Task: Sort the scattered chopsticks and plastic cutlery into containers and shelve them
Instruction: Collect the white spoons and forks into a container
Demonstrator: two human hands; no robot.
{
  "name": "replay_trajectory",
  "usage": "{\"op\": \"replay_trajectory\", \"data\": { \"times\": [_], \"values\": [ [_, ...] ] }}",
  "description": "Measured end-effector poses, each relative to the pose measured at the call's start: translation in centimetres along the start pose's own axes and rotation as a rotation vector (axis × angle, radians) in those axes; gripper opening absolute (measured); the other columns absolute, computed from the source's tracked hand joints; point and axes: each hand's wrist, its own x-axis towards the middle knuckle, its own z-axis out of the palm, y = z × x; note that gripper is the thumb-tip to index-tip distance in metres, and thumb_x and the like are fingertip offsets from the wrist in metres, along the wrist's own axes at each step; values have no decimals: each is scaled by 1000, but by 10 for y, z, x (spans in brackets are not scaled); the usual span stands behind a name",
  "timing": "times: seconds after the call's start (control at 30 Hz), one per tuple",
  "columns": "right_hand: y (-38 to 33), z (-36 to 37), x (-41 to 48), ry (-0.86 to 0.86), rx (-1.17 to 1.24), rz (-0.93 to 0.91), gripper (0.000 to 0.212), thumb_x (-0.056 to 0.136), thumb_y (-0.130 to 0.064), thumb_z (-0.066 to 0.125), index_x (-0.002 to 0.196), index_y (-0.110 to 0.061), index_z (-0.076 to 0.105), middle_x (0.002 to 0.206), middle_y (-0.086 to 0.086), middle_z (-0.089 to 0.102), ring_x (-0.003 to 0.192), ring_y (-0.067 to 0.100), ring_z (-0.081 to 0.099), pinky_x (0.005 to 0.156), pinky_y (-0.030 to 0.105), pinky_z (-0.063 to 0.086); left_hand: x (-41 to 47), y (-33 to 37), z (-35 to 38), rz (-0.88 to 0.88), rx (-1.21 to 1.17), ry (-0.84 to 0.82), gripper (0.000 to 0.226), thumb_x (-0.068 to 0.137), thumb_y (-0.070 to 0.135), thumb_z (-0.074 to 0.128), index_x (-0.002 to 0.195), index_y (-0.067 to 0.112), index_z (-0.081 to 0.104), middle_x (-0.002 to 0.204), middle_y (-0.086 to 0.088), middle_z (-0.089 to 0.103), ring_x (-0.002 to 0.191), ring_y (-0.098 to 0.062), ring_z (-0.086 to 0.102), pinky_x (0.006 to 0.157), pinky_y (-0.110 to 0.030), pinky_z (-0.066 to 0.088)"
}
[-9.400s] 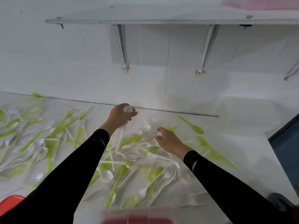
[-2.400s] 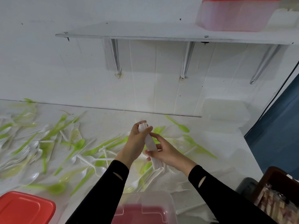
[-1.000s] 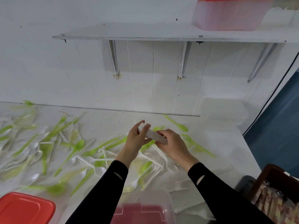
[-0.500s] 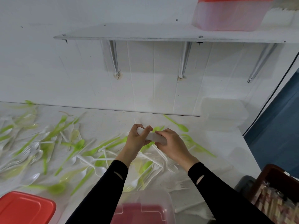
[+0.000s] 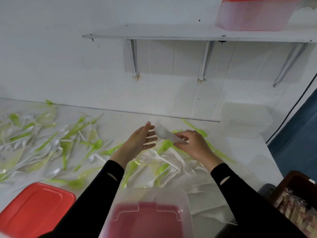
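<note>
Bundle (image 5: 165, 134) of white cutlery above the worktop (image 5: 243, 148), beyond the box (image 5: 147, 194): right hand (image 5: 193, 145) pinches its near end; long axis points leftward to the spread left hand (image 5: 140, 140), just beside.

We face a white panelled wall (image 5: 51, 57) above a white counter (image 5: 240, 152).
Overhead, a white shelf (image 5: 154, 34) juts from the wall on three slanted metal brackets (image 5: 134, 59), which cast soft shadows on the boards beneath. The counter meets the wall along a thin dark seam. To our right we see a dark blue surface (image 5: 298, 134), with a black cable (image 5: 291, 110) running down the wall's edge beside it. The light is even and diffuse.
</note>
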Motion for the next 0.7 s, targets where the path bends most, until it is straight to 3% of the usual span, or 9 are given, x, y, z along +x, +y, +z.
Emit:
{"op": "replay_trajectory", "data": {
  "times": [0.07, 0.17, 0.3, 0.43, 0.5, 0.7],
  "values": [
    [-15, -7, -7, -68, 103, -12, 30, 79, -23, 79, 106, -31, 74, 86, -16, 65, 77, -4, 56, 67, 9, 37, -21, -3, -23, -8, 81, 1, 38, 101, 45, 44, 123, 18, 61, 121, -1, 69, 111, -21, 66, 96, -39, 54],
    [-49, -16, -28, -245, 242, -29, 28, 79, -24, 81, 100, -40, 70, 84, -20, 68, 70, -8, 55, 67, 9, 40, -58, -19, -50, -48, 143, -4, 31, 104, 33, 44, 124, 17, 61, 122, -1, 69, 112, -21, 66, 98, -40, 52],
    [-95, -15, -66, -578, 282, -94, 28, 79, -25, 81, 106, -29, 74, 92, -20, 71, 75, -2, 59, 72, 16, 48, -109, -45, -69, -69, 51, 19, 21, 101, 23, 52, 116, 16, 65, 116, -5, 72, 103, -19, 70, 90, -36, 56],
    [-120, 13, -101, -791, -141, -277, 28, 82, -35, 77, 105, -22, 73, 97, -6, 71, 85, 5, 63, 78, 22, 50, -146, -66, -81, 10, 30, -74, 24, 97, 24, 57, 113, 15, 72, 125, -6, 67, 118, -23, 62, 101, -39, 48],
    [-119, 36, -114, -773, -402, -351, 30, 83, -44, 71, 104, -23, 71, 99, -4, 69, 91, 14, 64, 78, 32, 51, -151, -76, -84, -25, 29, -136, 31, 100, 26, 52, 122, 11, 66, 128, -7, 65, 123, -22, 59, 105, -37, 44],
    [-101, 76, -131, -707, -743, -359, 37, 90, -38, 65, 120, -15, 64, 116, 9, 65, 106, 32, 64, 81, 35, 48, -143, -82, -80, -153, -63, -188, 47, 85, 33, 54, 120, 3, 62, 123, -12, 68, 118, -26, 62, 96, -28, 48]
  ]
}}
